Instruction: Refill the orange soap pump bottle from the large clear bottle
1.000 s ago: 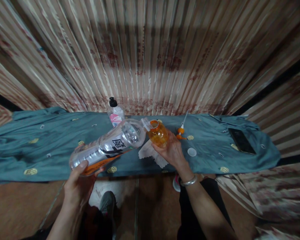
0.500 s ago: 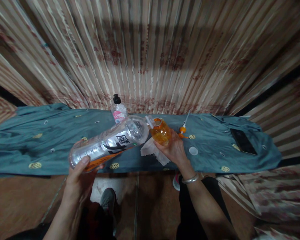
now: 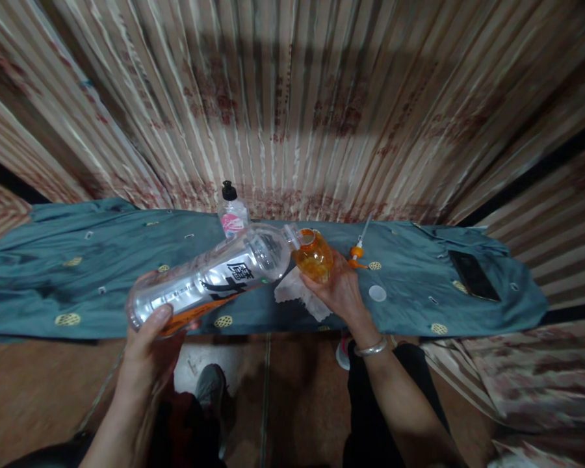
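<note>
My left hand (image 3: pixel 151 344) is wrapped round the lower part of a large clear bottle (image 3: pixel 209 279) with a silver and orange label. The bottle lies tilted, its open neck pointing right, at the mouth of a small orange bottle (image 3: pixel 316 259). That orange bottle is held upright, leaning a little, in my right hand (image 3: pixel 338 289), which has a silver bangle at the wrist. Whether the two mouths touch is hard to tell. Under them is a crumpled white tissue (image 3: pixel 299 296). An orange pump top (image 3: pixel 356 253) with a clear tube lies right of my right hand.
A black-capped bottle with a pink label (image 3: pixel 233 218) stands behind the large bottle. To the right are a white disc (image 3: pixel 377 294) and a dark phone (image 3: pixel 474 276) on the blue-green cloth (image 3: pixel 409 260). Striped curtain (image 3: pixel 292 130) hangs behind.
The large bottle's base and my left hand have shifted slightly left. The orange bottle and my right hand have barely moved.
</note>
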A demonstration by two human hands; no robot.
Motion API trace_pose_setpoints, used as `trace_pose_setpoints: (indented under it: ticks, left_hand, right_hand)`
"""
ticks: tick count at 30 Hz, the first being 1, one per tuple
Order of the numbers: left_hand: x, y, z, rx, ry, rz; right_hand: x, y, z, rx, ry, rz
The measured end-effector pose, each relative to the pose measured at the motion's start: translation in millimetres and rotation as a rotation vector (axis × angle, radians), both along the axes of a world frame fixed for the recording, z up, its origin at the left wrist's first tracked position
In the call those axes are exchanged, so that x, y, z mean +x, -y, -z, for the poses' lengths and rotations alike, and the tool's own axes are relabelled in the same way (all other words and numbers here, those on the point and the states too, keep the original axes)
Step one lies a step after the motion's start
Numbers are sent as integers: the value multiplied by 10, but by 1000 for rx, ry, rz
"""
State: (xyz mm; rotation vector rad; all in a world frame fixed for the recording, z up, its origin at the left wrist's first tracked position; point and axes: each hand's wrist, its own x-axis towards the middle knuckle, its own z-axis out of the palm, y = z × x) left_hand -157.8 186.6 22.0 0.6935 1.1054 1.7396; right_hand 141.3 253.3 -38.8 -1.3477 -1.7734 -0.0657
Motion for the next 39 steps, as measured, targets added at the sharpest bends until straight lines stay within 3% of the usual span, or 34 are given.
trace_pose_setpoints:
  ticks: [9, 26, 39]
  left_hand:
    - [13, 2, -4, -35, -13, -39]
    - [152, 28, -173, -24, -21, -104]
    - [111, 25, -127, -1, -11, -65]
  right_hand:
    - [0, -11, 12, 16, 15, 0]
    - [12, -17, 13, -28, 28, 32]
    - [-23, -47, -59, 5, -5, 60]
